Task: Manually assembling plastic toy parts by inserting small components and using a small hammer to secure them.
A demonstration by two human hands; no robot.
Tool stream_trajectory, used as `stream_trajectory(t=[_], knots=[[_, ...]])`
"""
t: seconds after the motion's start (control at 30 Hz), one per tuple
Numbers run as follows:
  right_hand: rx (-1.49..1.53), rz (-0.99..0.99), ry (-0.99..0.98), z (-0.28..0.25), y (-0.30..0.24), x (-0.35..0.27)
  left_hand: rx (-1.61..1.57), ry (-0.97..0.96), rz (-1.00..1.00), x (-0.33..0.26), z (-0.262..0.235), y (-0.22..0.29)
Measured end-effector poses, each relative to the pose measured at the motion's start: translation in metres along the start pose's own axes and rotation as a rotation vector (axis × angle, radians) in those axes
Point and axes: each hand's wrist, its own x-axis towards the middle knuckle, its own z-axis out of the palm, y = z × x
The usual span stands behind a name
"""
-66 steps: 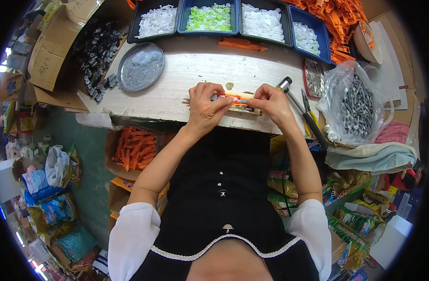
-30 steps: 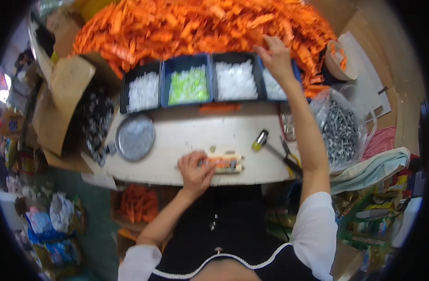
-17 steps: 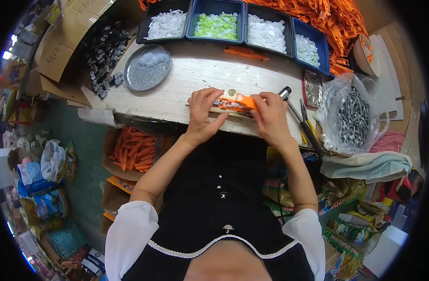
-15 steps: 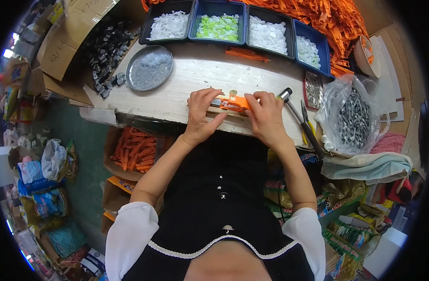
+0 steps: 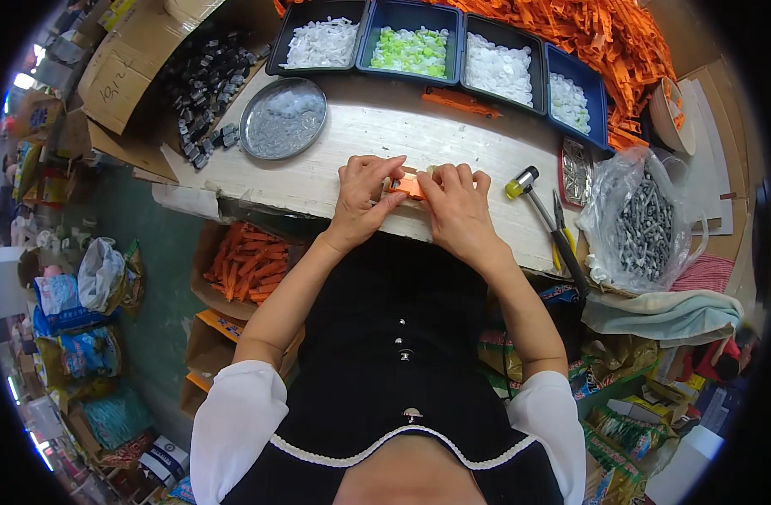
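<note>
Both my hands hold a small orange plastic part (image 5: 408, 185) just above the front edge of the white worktop. My left hand (image 5: 362, 199) pinches its left end between thumb and fingers. On the other end, the fingers of my right hand (image 5: 461, 206) press down and cover much of it. A bit of pale material shows at the part's upper edge by my right fingertips. To the right of that hand lies a hammer (image 5: 547, 220) with a yellow-tipped head and a dark handle. Beside the hammer are pliers (image 5: 565, 236) with yellow grips.
Bins of small white (image 5: 320, 42) and green (image 5: 409, 50) pieces line the back, before an orange heap (image 5: 591, 46). A round metal dish (image 5: 283, 118) stands left, near black parts (image 5: 204, 93). A clear bag of grey screws (image 5: 642, 219) sits right. An orange-filled box (image 5: 246, 261) is below.
My right hand has moved left, closer to my left hand, and covers more of the orange part. The whole view has shifted slightly, so the bench things appear further right.
</note>
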Motion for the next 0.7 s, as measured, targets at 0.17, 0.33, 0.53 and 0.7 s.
stream_trajectory(t=[0.17, 0.33, 0.53, 0.7], knots=[[0.024, 0.025, -0.006, -0.003, 0.001, -0.001, 0.068, -0.086, 0.058, 0.008, -0.002, 0.001], [0.030, 0.121, 0.200, -0.015, 0.034, -0.028, 0.263, -0.228, 0.251, 0.016, -0.008, -0.004], [-0.356, 0.504, 0.081, -0.029, 0.084, -0.088, 0.346, -0.374, 0.324, 0.024, -0.014, 0.001], [-0.274, 0.360, 0.177, -0.019, 0.091, -0.094, 0.500, -0.535, 0.354, 0.033, -0.014, 0.013]])
